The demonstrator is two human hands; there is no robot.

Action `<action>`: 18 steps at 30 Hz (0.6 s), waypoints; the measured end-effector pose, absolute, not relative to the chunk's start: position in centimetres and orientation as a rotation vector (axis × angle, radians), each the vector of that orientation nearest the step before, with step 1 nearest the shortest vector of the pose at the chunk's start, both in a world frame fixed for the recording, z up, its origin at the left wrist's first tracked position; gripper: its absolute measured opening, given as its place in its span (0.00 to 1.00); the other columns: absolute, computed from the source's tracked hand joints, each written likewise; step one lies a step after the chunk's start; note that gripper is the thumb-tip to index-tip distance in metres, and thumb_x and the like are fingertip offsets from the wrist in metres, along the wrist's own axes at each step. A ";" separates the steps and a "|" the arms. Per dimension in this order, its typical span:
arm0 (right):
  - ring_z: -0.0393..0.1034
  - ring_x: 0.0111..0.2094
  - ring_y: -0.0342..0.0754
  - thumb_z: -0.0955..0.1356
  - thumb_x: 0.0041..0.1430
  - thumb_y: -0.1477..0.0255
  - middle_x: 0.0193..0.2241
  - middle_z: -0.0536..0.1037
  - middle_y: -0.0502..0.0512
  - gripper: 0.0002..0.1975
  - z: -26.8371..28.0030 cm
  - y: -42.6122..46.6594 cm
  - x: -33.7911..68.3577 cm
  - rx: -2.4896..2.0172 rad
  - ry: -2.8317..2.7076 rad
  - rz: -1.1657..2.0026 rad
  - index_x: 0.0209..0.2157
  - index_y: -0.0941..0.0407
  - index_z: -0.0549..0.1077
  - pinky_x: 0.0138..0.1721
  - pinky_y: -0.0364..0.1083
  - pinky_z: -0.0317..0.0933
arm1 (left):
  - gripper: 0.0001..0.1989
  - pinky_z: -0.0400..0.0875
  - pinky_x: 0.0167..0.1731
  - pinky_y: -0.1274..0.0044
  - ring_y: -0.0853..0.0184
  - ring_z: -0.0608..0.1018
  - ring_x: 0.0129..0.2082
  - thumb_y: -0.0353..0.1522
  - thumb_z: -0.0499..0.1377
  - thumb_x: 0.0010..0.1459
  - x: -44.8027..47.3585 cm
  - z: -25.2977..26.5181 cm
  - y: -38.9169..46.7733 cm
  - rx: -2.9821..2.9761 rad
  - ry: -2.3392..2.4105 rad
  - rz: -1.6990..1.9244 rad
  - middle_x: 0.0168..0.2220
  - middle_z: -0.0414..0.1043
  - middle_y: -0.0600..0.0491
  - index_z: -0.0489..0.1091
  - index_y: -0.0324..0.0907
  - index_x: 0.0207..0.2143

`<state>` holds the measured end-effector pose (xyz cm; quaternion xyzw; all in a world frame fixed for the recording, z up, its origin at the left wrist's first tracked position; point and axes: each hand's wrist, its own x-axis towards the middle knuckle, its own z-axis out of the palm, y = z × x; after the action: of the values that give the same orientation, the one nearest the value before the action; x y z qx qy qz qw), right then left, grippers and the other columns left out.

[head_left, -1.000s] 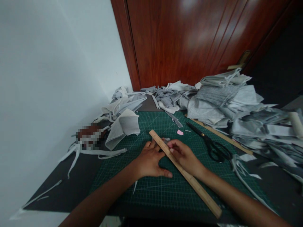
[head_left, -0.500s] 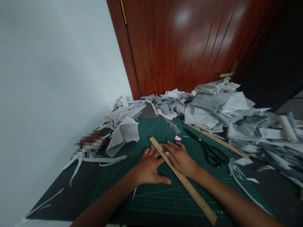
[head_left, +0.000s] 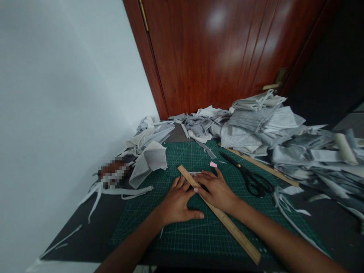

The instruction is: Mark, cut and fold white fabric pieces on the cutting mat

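A wooden ruler (head_left: 231,228) lies slantwise across a green cutting mat (head_left: 182,242). My left hand (head_left: 176,204) rests flat on the left of the ruler, fingers spread and their tips against its edge. On the other side lies my right hand (head_left: 217,191), its thumb on the ruler and its fingers stretched over the mat. Part of a small pale scrap (head_left: 195,173) shows at my fingertips; the rest is hidden beneath them. Just beyond the right hand's fingertips is a little pink piece (head_left: 213,164). Black-handled scissors (head_left: 250,178) lie to the right.
Grey and white cloth pieces (head_left: 256,129) are heaped at the back right, with a second wooden strip (head_left: 261,166) along them. More folded fabric (head_left: 149,161) sits at the left by the wall. Behind the table stands a brown door (head_left: 204,57).
My right thumb has slid slightly down the ruler, and the right fingers have spread a little. More of the pale scrap shows. The view has shifted slightly.
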<state>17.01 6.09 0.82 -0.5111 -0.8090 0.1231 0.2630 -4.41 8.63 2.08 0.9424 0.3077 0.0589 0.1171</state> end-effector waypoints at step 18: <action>0.65 0.64 0.60 0.61 0.70 0.73 0.60 0.76 0.60 0.20 -0.5 6.7 17.0 -1.464 -2.168 0.309 0.59 0.53 0.72 0.67 0.73 0.33 | 0.41 0.52 0.67 0.58 0.51 0.61 0.68 0.57 0.59 0.59 -5.3 1.8 8.6 2.868 0.811 0.180 0.66 0.63 0.43 0.61 0.41 0.66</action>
<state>17.04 6.69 -0.47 -0.5380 -0.7967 0.1136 0.2508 -5.33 8.58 1.84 0.9576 0.2707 0.0601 0.0777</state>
